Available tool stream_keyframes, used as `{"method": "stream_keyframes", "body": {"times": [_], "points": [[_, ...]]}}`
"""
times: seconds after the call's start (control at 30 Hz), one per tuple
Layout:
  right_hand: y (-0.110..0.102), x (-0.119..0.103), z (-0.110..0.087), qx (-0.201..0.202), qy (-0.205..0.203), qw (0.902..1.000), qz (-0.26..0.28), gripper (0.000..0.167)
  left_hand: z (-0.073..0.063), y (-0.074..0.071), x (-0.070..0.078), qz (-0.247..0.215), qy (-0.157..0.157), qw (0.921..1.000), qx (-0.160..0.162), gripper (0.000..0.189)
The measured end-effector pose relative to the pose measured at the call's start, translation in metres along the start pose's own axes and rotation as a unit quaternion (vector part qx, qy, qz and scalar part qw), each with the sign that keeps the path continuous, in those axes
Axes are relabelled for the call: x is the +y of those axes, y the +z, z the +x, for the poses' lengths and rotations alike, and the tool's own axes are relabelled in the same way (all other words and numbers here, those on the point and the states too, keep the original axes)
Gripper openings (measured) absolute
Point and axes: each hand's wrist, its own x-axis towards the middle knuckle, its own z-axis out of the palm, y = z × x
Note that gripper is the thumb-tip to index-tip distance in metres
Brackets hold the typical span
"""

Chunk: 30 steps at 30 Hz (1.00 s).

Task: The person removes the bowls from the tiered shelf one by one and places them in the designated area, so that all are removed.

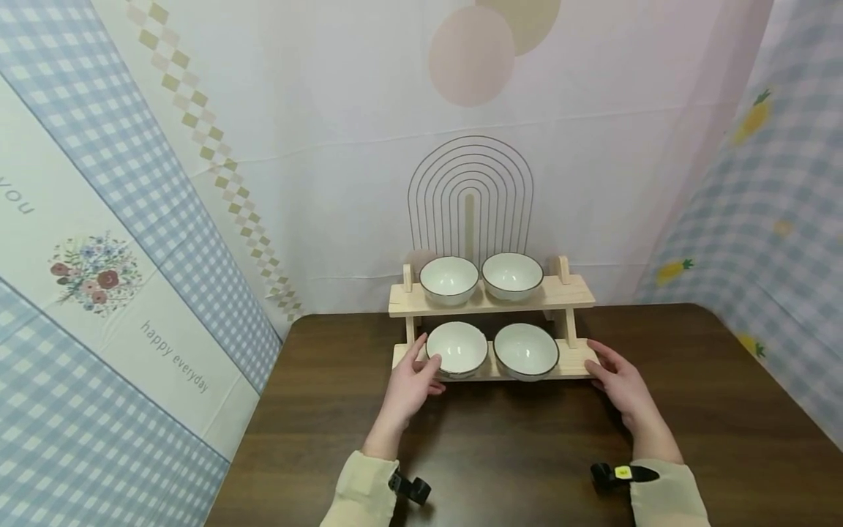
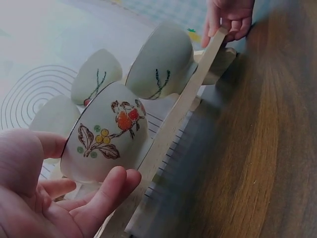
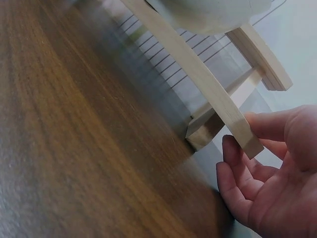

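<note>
A two-tier wooden display rack (image 1: 577,291) stands on the table with two white, dark-rimmed bowls on each tier. My left hand (image 1: 410,384) holds the front left bowl (image 1: 457,348) at its left side. In the left wrist view, the thumb touches that bowl's (image 2: 106,134) rim and other fingers lie low by its base; red fruit and brown leaves decorate its outside. The front right bowl (image 1: 526,351) sits beside it. My right hand (image 1: 622,384) pinches the right end of the lower board (image 3: 233,121), thumb on one face, fingers by the other.
On the upper tier sit the back left bowl (image 1: 449,280) and back right bowl (image 1: 512,276). The brown wooden table (image 1: 507,454) reaches back to a patterned cloth (image 1: 342,205). Checked cloth (image 1: 757,285) hangs on the right, more on the left.
</note>
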Motion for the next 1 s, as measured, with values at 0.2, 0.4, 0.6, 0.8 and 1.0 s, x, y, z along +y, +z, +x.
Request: {"method": "stream_keyframes", "body": {"times": [0.2,0.4,0.6,0.8,1.0], "points": [[-0.0004,0.0001,0.0011,-0.002,-0.002,1.0000,-0.002,0.066,0.0005,-0.0021,0.0002,-0.038,-0.004,0.9992,-0.005,0.062],[-0.0007,-0.0004,0.0006,-0.003,-0.003,1.0000,-0.005,0.065,0.0023,-0.0022,-0.0011,-0.049,-0.007,0.9988,-0.007,0.061],[0.0001,-0.0032,-0.0021,0.001,-0.005,1.0000,-0.003,0.065,0.0027,-0.0026,0.0003,-0.062,-0.013,0.9980,-0.008,0.060],[-0.0004,-0.0048,-0.0049,0.004,-0.007,1.0000,-0.001,0.065,0.0037,-0.0026,0.0008,-0.056,-0.012,0.9984,-0.005,0.057],[0.0003,-0.0054,-0.0057,0.005,-0.001,1.0000,-0.007,0.065,0.0041,-0.0033,-0.0007,-0.057,-0.016,0.9982,0.001,0.056]]}}
